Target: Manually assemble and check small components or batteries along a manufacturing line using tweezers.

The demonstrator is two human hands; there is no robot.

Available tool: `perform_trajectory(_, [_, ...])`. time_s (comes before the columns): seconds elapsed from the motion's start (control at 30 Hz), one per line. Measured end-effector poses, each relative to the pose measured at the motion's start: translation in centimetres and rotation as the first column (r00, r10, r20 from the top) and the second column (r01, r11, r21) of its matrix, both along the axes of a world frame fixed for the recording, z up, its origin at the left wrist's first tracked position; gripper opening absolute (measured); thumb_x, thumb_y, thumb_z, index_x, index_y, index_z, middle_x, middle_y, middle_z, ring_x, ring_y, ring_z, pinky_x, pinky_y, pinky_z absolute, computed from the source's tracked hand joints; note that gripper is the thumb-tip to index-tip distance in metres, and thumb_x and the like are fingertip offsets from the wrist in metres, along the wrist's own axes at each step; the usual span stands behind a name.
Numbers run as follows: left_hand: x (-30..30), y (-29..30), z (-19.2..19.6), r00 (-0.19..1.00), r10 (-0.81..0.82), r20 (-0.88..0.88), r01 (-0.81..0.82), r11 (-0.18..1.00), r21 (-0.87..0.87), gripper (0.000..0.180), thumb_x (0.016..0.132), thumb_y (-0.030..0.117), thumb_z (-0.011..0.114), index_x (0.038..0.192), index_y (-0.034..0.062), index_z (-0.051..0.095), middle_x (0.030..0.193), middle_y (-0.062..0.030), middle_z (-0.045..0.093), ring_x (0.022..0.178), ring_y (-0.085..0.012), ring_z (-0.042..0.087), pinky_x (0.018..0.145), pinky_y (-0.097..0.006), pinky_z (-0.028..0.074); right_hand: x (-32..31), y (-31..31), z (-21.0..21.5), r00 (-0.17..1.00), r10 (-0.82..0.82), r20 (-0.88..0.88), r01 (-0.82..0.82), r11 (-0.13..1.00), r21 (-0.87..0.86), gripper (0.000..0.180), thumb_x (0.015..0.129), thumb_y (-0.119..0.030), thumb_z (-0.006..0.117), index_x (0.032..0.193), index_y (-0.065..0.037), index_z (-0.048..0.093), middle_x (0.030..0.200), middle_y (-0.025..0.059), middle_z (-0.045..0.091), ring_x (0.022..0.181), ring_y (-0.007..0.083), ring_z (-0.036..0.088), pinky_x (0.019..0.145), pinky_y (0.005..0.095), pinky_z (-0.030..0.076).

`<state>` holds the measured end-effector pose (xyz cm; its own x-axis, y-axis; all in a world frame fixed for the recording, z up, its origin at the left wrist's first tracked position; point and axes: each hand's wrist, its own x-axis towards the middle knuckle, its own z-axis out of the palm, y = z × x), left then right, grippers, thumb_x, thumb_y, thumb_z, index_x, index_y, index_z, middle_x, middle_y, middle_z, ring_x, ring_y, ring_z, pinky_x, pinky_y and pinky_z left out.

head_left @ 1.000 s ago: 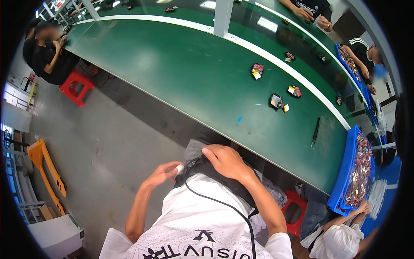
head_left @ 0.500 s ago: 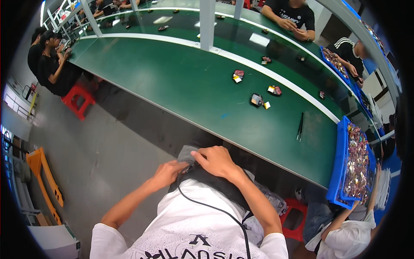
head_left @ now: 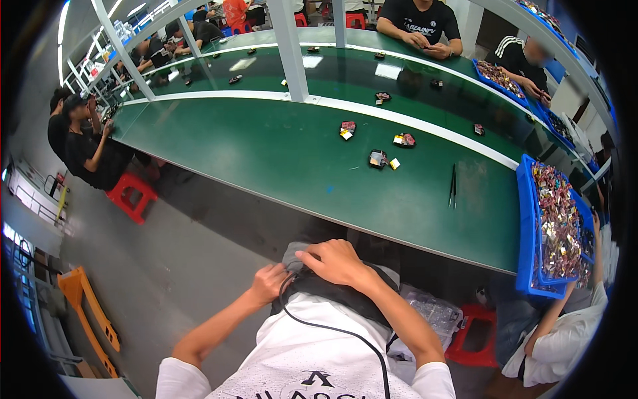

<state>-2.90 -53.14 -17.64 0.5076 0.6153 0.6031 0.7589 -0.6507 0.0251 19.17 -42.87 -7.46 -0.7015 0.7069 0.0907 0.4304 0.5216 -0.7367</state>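
Hands (head_left: 335, 262) obscure where the black cable (head_left: 332, 326) ends.

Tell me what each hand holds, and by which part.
Cannot be told: the left hand is curled by the black cable, its grip hidden; the right hand lies over the lap, its underside hidden.

Green surface (head_left: 232, 139) viewed from the wearer's head

A wide fisheye camera is worn on the head, and the scene is viewed downward and forward from outside the near long edge of the surface. The shirt (head_left: 325, 352), left hand (head_left: 271, 280) and right hand (head_left: 332, 261) are seen from close above. The far edge is shown bowed, farther off, and the floor (head_left: 193, 253) off the near edge is also taken in.
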Motion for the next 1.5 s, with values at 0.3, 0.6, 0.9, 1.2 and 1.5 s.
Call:
perform_trajectory(0.3, [2.9,2.4,-0.2,0.908,0.352,0.226,-0.245,0.886,-0.394,0.018,0.068,0.000,0.069,0.082,0.0052,0.058,0.081,-0.0123,0.062,0.068,-0.0341,0.062,0.057,-0.041,0.049,0.8,-0.8,0.4,1.000,-0.030,-0.007,0.030,0.999,0.013,0.047,0.100,-0.041,0.055,0.080,-0.003,0.075,0.063,0.0190,0.065,0.062,0.0403,0.064,0.063,0.0489,0.050])
perform_trajectory(0.6, [2.3,-0.8,0.2,0.776,0.327,0.540,0.091,0.789,-0.608,0.039,0.081,0.013,0.070,0.118,0.0010,0.069,0.113,-0.0195,0.068,0.102,-0.0367,0.065,0.092,-0.041,0.052,2.0,-1.3,1.0,1.000,-0.009,0.002,0.009,1.000,-0.015,0.046,0.100,-0.040,0.054,0.087,-0.002,0.076,0.068,0.0203,0.067,0.067,0.0410,0.066,0.067,0.0485,0.051])
perform_trajectory(0.9, [2.3,0.4,0.9,0.878,0.160,0.450,0.156,0.795,-0.586,0.042,0.092,0.014,0.056,0.131,0.0000,0.061,0.128,-0.0200,0.061,0.118,-0.0388,0.057,0.103,-0.045,0.045,1.8,-1.0,0.7,0.999,0.019,0.030,-0.018,1.000,-0.026,0.046,0.101,-0.040,0.053,0.091,-0.001,0.076,0.079,0.0221,0.071,0.076,0.0429,0.068,0.073,0.0490,0.053])
perform_trajectory(1.2, [0.9,1.7,-0.7,0.664,0.473,0.579,0.347,0.491,-0.799,0.040,0.088,-0.006,0.055,0.126,-0.0015,0.066,0.128,-0.0163,0.066,0.119,-0.0274,0.063,0.102,-0.036,0.049,0.9,0.0,0.6,0.997,0.080,-0.020,-0.081,0.995,-0.059,0.038,0.100,-0.035,0.057,0.098,0.000,0.073,0.095,0.0213,0.072,0.091,0.0430,0.067,0.080,0.0513,0.052])
perform_trajectory(1.5, [-10.6,6.1,16.2,0.624,0.657,0.424,0.192,0.396,-0.898,0.032,0.080,-0.007,0.047,0.092,-0.0055,0.076,0.091,-0.0190,0.076,0.082,-0.0256,0.074,0.075,-0.034,0.060,5.4,1.7,11.2,0.935,0.229,-0.272,-0.260,0.962,-0.085,0.030,0.096,-0.015,0.068,0.122,0.000,0.068,0.122,0.0171,0.071,0.114,0.0326,0.068,0.096,0.0391,0.054])
